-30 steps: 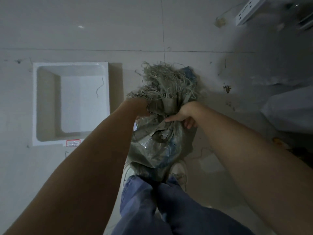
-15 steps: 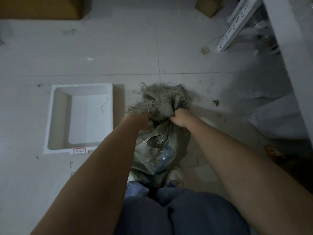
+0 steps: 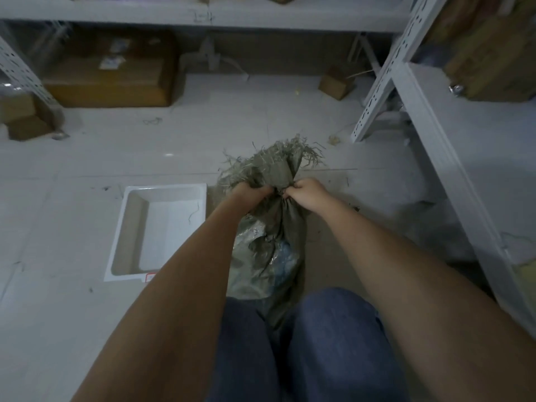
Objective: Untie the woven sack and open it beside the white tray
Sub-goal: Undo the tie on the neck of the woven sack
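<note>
Flanking white tray point(image 3: 162, 195), pale tiled floor point(image 3: 72, 158)

The sack point(image 3: 268, 245) is grey-green woven plastic, crumpled and dull, with a bluish patch showing on its lower right side. It stands upright on the pale tiled floor, its base between the person's knees. Its neck is gathered tight into a narrow bunch, and above that the mouth flares into a ragged fringe of loose frayed strands. The tray point(image 3: 136, 227) is white, rectangular and deep-walled, lying flat on the floor just left of the sack, its right edge close beside the sack's neck. A thin dark strand lies inside it, and a small red-edged label sits on its near rim.
</note>
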A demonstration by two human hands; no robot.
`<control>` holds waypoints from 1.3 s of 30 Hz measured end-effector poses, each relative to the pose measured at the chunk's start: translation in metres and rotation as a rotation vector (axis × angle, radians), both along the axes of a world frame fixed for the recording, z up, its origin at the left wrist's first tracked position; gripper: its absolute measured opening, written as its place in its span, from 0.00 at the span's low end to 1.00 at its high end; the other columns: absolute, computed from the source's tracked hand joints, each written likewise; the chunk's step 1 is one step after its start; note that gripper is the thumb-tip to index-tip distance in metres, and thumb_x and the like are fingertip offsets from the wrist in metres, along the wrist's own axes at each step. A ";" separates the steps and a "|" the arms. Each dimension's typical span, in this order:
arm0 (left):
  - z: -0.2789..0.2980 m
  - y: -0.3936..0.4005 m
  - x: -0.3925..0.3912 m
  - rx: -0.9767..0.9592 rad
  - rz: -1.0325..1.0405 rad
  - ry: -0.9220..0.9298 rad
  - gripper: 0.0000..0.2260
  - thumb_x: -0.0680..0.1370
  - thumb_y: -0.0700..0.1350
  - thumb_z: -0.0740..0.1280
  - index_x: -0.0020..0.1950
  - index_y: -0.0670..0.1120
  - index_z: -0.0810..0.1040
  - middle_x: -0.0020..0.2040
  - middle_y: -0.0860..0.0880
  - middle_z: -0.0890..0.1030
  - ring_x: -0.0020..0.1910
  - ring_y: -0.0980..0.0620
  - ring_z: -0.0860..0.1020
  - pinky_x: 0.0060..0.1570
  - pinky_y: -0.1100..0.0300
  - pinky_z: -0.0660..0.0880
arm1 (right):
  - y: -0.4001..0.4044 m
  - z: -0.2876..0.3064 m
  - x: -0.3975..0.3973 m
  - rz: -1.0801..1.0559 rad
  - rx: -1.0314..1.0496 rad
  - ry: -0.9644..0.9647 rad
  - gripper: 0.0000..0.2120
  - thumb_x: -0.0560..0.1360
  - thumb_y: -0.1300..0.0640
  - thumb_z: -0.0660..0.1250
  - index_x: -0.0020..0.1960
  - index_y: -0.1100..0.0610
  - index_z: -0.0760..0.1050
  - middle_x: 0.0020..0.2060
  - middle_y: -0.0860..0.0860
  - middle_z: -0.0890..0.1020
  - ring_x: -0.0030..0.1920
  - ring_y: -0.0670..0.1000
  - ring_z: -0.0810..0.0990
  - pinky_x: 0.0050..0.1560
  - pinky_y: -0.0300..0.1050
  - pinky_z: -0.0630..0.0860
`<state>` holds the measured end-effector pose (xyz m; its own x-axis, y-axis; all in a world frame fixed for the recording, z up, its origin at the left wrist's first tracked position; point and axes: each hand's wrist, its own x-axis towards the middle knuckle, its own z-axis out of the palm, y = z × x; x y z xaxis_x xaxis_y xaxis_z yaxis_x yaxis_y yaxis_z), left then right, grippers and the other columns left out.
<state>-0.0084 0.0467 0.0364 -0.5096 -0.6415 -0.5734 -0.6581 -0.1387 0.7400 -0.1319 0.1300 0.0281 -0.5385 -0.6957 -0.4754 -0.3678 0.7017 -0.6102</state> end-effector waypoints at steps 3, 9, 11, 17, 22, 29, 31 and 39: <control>0.027 0.010 -0.003 0.006 0.123 0.162 0.27 0.73 0.49 0.71 0.68 0.40 0.71 0.64 0.43 0.76 0.62 0.45 0.76 0.55 0.58 0.73 | -0.002 0.030 0.008 -0.095 -0.090 -0.033 0.14 0.76 0.55 0.62 0.44 0.63 0.81 0.43 0.59 0.82 0.48 0.58 0.79 0.45 0.42 0.68; 0.059 0.032 0.000 -0.096 0.172 0.390 0.28 0.73 0.49 0.70 0.70 0.44 0.68 0.64 0.46 0.77 0.61 0.47 0.77 0.62 0.52 0.74 | 0.011 0.067 0.025 -0.295 -0.356 -0.041 0.15 0.75 0.56 0.64 0.38 0.67 0.78 0.34 0.60 0.78 0.42 0.57 0.79 0.41 0.45 0.71; 0.064 0.033 0.001 -0.131 0.139 0.404 0.28 0.73 0.50 0.70 0.70 0.44 0.67 0.64 0.46 0.77 0.63 0.47 0.76 0.62 0.53 0.74 | 0.018 0.070 0.027 -0.273 -0.407 -0.068 0.13 0.74 0.56 0.66 0.39 0.67 0.79 0.37 0.64 0.81 0.43 0.58 0.81 0.42 0.44 0.72; 0.085 0.021 -0.012 -0.339 0.154 0.390 0.23 0.76 0.43 0.68 0.69 0.40 0.68 0.66 0.44 0.76 0.65 0.46 0.74 0.55 0.63 0.69 | 0.021 0.097 0.017 -0.126 -0.518 -0.207 0.12 0.70 0.68 0.71 0.37 0.51 0.79 0.37 0.50 0.82 0.40 0.47 0.81 0.41 0.38 0.77; 0.094 0.018 -0.014 -0.240 0.311 0.449 0.16 0.76 0.43 0.67 0.62 0.39 0.75 0.57 0.43 0.81 0.58 0.45 0.79 0.54 0.58 0.75 | 0.032 0.105 0.003 -0.220 -0.589 -0.370 0.11 0.70 0.74 0.69 0.45 0.60 0.76 0.40 0.55 0.84 0.35 0.47 0.85 0.42 0.35 0.82; 0.115 0.021 -0.008 -0.166 0.345 0.543 0.13 0.76 0.46 0.69 0.59 0.44 0.77 0.48 0.50 0.83 0.47 0.53 0.82 0.49 0.60 0.80 | 0.040 0.105 -0.012 -0.223 -0.463 -0.209 0.15 0.67 0.65 0.75 0.47 0.54 0.72 0.45 0.53 0.82 0.46 0.50 0.82 0.51 0.44 0.79; 0.115 0.020 -0.008 -0.152 0.354 0.562 0.12 0.76 0.46 0.68 0.57 0.43 0.78 0.43 0.51 0.82 0.41 0.56 0.81 0.40 0.66 0.79 | 0.040 0.108 -0.009 -0.084 -0.467 -0.261 0.18 0.64 0.59 0.78 0.50 0.53 0.75 0.45 0.48 0.81 0.48 0.46 0.80 0.49 0.39 0.76; 0.113 0.020 -0.007 0.124 0.419 0.566 0.08 0.79 0.45 0.63 0.42 0.44 0.77 0.36 0.47 0.81 0.28 0.54 0.81 0.26 0.65 0.77 | 0.023 0.097 0.015 0.058 -0.501 -0.116 0.18 0.63 0.50 0.78 0.50 0.49 0.78 0.48 0.45 0.82 0.51 0.47 0.81 0.55 0.45 0.77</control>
<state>-0.0154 0.0664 0.1497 -0.4751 -0.7959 -0.3753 -0.0510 -0.4008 0.9147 -0.1171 0.1527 0.1254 -0.4556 -0.8806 -0.1302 -0.3078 0.2930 -0.9052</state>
